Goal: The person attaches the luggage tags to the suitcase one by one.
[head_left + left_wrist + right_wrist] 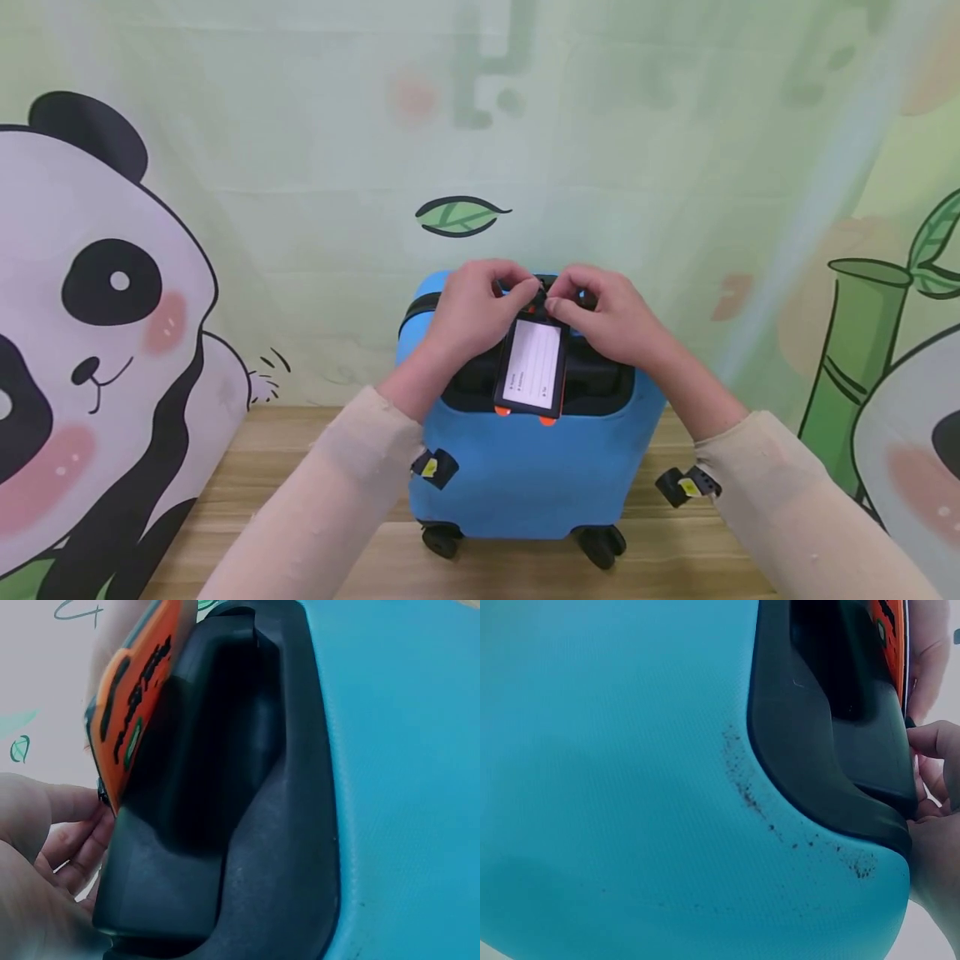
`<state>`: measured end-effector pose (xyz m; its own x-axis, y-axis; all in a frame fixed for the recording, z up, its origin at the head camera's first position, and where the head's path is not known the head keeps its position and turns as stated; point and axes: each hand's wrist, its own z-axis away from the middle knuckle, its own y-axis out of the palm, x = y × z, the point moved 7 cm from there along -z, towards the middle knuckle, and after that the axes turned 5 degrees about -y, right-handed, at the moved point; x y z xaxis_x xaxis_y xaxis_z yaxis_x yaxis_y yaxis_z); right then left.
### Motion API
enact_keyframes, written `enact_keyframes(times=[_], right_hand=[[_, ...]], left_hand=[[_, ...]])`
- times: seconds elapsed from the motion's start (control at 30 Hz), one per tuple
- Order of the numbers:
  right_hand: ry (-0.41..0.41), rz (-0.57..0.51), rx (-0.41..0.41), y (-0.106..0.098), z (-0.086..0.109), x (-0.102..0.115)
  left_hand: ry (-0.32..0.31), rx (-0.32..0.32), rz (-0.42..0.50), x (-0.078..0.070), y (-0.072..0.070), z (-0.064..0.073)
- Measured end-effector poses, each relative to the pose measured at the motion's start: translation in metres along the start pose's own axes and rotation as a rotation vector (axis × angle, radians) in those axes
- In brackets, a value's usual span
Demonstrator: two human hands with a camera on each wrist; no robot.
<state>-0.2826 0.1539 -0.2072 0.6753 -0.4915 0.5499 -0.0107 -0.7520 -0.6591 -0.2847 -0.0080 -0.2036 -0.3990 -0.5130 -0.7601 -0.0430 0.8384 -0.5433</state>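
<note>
A blue suitcase [525, 475] stands upright, its black carry handle [603, 379] facing up. Across the handle lies a luggage tag [534, 362] with a black frame and a white write-in card; its orange back [139, 705] with black lettering shows in the left wrist view. At the tag's upper end, my left hand [480, 308] pinches a small dark part, apparently its strap, between thumb and index finger. My right hand [611, 317] pinches close beside it, the two thumbs almost meeting. The fingers largely hide the strap's ends.
Black caster wheels [597, 546] sit under the suitcase on a wood-grain floor [315, 483]. Right behind hangs a pale green backdrop [300, 167] printed with pandas, bamboo and a leaf. Dark specks [746, 795] mark the blue shell near the handle recess.
</note>
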Motion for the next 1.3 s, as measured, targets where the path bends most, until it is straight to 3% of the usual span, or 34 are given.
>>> enact_keyframes(times=[0.4,0.63,0.77,1.3], right_hand=[[0.000,-0.015,-0.010,0.000,0.002,-0.001],[0.000,-0.021,-0.013,0.000,0.002,-0.003],[0.001,-0.022,-0.008,-0.001,0.001,-0.004],[-0.017,-0.011,-0.004,0.000,0.000,-0.002]], left_hand=[[0.100,-0.116,-0.108,-0.006,0.009,0.005],[0.124,-0.060,0.006,0.002,0.003,0.005],[0.144,-0.040,0.014,0.001,0.003,0.006],[0.287,-0.186,-0.173,-0.012,0.008,0.010]])
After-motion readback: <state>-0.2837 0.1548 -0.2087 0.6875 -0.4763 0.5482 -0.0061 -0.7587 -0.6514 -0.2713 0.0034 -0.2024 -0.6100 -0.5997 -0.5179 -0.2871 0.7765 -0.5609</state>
